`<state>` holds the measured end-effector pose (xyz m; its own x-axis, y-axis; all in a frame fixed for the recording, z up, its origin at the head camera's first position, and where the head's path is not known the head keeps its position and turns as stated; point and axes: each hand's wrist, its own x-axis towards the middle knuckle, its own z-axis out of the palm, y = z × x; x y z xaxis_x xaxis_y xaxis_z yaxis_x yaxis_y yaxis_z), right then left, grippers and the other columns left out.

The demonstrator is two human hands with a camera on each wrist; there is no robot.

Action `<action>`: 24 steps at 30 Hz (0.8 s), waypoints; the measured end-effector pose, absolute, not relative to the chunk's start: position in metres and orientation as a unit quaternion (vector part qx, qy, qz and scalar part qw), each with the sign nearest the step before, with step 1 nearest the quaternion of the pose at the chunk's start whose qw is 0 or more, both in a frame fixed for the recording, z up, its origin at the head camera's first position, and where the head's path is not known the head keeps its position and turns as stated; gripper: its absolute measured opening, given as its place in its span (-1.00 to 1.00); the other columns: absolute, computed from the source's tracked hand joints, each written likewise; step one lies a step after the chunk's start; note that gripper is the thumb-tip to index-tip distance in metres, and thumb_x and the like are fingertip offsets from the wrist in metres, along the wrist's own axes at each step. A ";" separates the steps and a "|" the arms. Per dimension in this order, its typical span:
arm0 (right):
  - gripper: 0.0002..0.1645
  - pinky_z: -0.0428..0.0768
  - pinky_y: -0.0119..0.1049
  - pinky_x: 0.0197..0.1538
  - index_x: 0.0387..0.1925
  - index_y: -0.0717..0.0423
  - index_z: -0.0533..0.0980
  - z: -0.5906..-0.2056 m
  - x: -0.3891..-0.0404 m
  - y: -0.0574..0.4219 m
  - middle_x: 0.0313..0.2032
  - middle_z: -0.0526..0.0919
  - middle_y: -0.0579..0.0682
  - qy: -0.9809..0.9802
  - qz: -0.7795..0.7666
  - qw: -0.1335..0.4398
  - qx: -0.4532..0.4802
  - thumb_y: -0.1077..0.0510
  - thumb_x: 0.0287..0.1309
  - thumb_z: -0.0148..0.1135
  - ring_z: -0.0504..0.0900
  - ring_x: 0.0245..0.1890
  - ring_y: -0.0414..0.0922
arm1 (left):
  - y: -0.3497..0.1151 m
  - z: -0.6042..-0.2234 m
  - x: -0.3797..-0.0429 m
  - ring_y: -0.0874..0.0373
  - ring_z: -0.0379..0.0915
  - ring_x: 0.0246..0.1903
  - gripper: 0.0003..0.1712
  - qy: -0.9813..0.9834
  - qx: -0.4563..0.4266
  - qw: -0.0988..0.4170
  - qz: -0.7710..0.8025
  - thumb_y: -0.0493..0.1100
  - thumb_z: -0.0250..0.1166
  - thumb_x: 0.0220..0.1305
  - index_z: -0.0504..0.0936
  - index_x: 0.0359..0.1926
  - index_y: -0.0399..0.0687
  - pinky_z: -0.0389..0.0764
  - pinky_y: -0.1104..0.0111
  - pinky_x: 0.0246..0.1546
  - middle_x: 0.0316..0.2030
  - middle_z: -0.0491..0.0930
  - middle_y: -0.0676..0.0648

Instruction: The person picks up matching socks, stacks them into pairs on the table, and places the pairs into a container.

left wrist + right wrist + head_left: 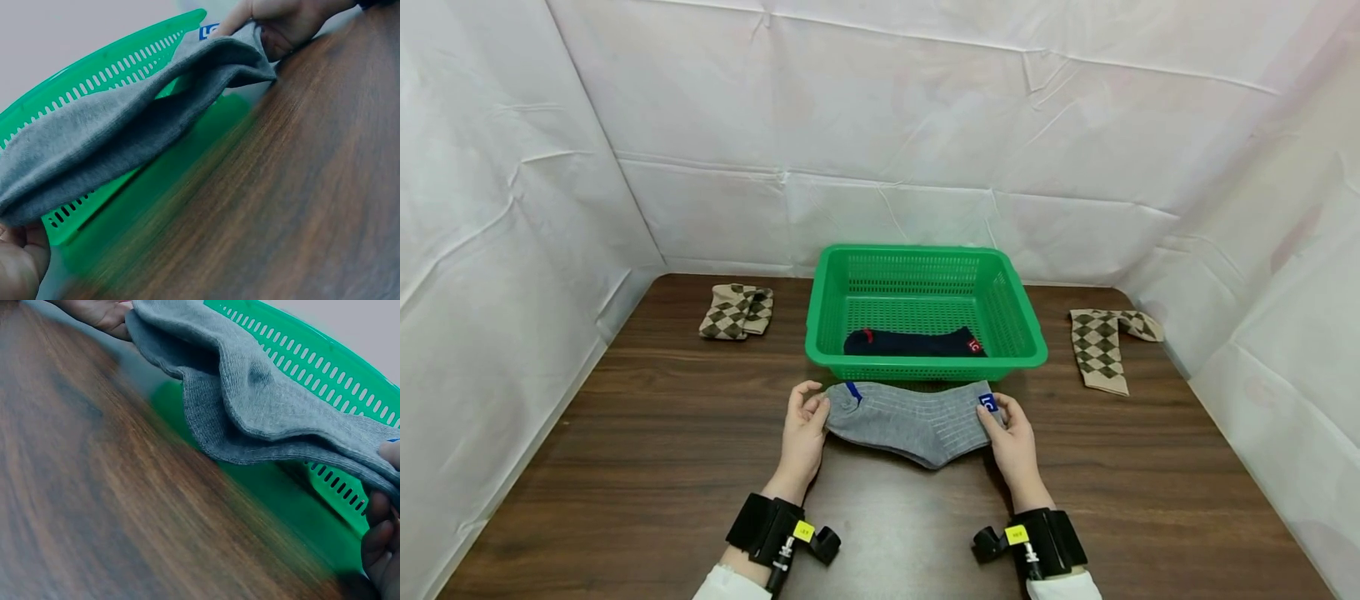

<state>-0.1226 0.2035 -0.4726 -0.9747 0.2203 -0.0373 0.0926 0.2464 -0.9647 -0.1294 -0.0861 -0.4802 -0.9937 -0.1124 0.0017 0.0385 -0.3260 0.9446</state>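
Observation:
A pair of grey socks point(902, 417), laid one over the other, is stretched sideways between both hands in front of the green basket. At the toe end, marked with a blue stripe, my left hand point(803, 429) pinches the fabric. My right hand point(1011, 433) pinches the cuff end beside a blue label, thumb on top. Both wrist views show the socks point(125, 119) point(269, 394) held above the wooden table, their lower edges gaping apart. Inside the green basket point(925, 362) lie dark navy socks point(913, 342) with red marks.
Folded argyle socks point(737, 312) lie on the table point(647, 467) at the back left. Another argyle sock point(1101, 346), bent at an angle, lies at the right. White sheeting point(880, 125) encloses the table at the back and sides.

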 end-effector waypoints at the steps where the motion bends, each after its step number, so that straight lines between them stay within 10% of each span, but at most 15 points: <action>1: -0.55 0.44 -0.51 -0.28 0.14 0.31 0.33 -0.472 -0.122 0.203 0.00 0.56 0.26 -0.787 0.607 0.055 -0.099 0.15 0.32 0.10 0.48 -0.38 -0.44 | -0.086 -0.480 -0.129 0.36 0.15 -0.59 -0.79 -0.578 0.029 0.043 -0.814 -0.40 -0.08 0.41 0.23 -0.01 -0.09 0.16 0.55 -0.56 -0.35 0.45 0.16; 16: -0.61 0.40 -0.50 -0.34 0.10 0.32 0.38 -0.471 -0.119 0.202 -0.17 0.58 0.25 -0.778 0.618 0.083 -0.079 0.39 0.22 0.05 0.44 -0.44 -0.38 | -0.086 -0.479 -0.129 0.30 0.08 -0.53 -0.74 -0.611 0.039 0.052 -0.789 -0.52 -0.14 0.28 0.33 -0.06 -0.29 0.14 0.52 -0.51 -0.17 0.36 0.06; 24: -0.61 0.40 -0.49 -0.35 0.11 0.29 0.39 -0.471 -0.116 0.200 -0.22 0.60 0.14 -0.786 0.609 0.076 -0.076 0.34 0.24 0.08 0.45 -0.47 -0.37 | -0.083 -0.481 -0.126 0.28 0.22 -0.01 -0.73 -0.638 0.056 0.069 -0.764 -0.50 -0.15 0.29 0.30 0.00 -0.43 0.24 0.49 -0.06 0.07 0.35 -0.21</action>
